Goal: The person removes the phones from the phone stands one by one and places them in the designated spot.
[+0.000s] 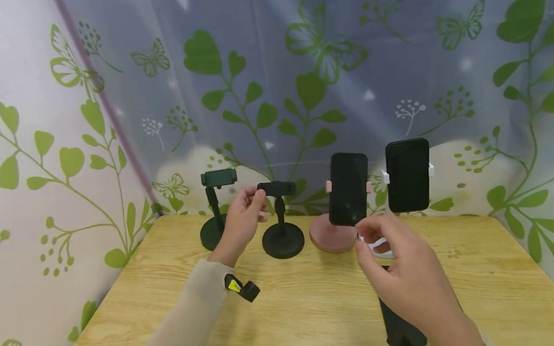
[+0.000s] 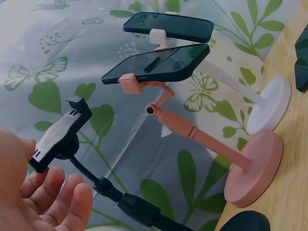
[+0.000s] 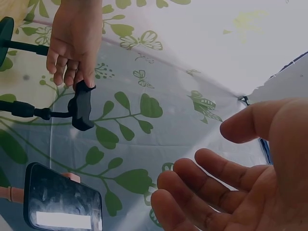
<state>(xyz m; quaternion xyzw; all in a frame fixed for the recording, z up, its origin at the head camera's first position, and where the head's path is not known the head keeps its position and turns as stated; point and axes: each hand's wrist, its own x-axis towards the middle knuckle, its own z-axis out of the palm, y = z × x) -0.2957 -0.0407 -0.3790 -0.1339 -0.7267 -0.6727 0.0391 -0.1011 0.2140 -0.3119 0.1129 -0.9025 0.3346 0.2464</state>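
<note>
My left hand [image 1: 242,218] pinches the left end of the holder [image 1: 283,188] on a black phone stand [image 1: 283,240], thumb and fingers at that end. Nothing sits in this holder. In the right wrist view the left hand [image 3: 76,45] reaches in from above, thumb against the holder's tip [image 3: 83,103]. My right hand [image 1: 406,271] is in the air with relaxed, slightly bent fingers and holds nothing. It overlaps the white stand's base in the head view. Nearest it, a dark phone [image 1: 349,188] sits in the clamp of a pink stand [image 1: 329,237].
On the left stands a dark green phone stand [image 1: 219,178] with nothing in its clamp. Another dark phone [image 1: 408,175] is held by a white stand [image 2: 269,106]. A black phone [image 1: 397,311] lies on the wooden table [image 1: 279,315], partly hidden by my right hand. Leaf-patterned cloth [image 1: 267,58] hangs behind.
</note>
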